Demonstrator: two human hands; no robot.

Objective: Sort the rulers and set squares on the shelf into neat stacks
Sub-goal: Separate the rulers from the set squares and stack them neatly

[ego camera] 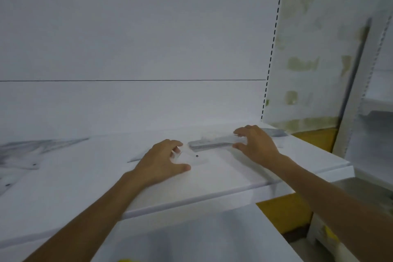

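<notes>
A stack of clear rulers (214,142) lies on the white shelf (106,187), running from the middle toward the right end. My right hand (257,144) is arched over the stack's right part, thumb at its near edge and fingers at its far edge. A clear set square (196,158) with a small dark hole lies flat just left of the stack. My left hand (163,160) holds that set square, fingers curled over its left part and thumb on the shelf at its near edge. More clear rulers and set squares (23,155) lie blurred at the shelf's far left.
The white back panel (138,49) rises close behind the shelf. A slotted upright (271,55) marks the shelf's right end, with a stained wall panel (308,49) beyond. A lower white shelf (191,236) juts out below the front edge. Another shelf unit (374,112) stands at the right.
</notes>
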